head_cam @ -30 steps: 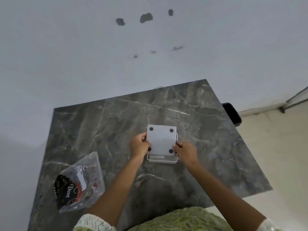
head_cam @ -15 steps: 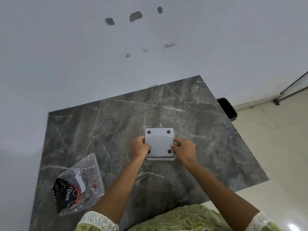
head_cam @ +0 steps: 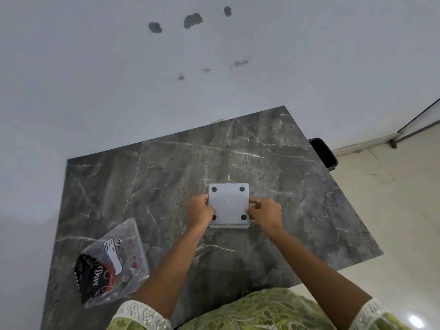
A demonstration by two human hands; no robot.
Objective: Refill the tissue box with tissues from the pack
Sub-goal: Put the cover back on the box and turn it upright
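Dark grey marbled surface (head_cam: 166,177) against pale wall (head_cam: 95,79) pitted with chipped patches (head_cam: 192,20); cream tiled floor (head_cam: 392,210) at right.

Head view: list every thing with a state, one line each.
Tissue box: upside down on the table, base panel with four black feet facing up, seated on the body.
Tissue pack: flat on the table's near left part, untouched; cannot tell whether opened.
Left hand: gripping the box's left edge.
Right hand: gripping the box's right edge.
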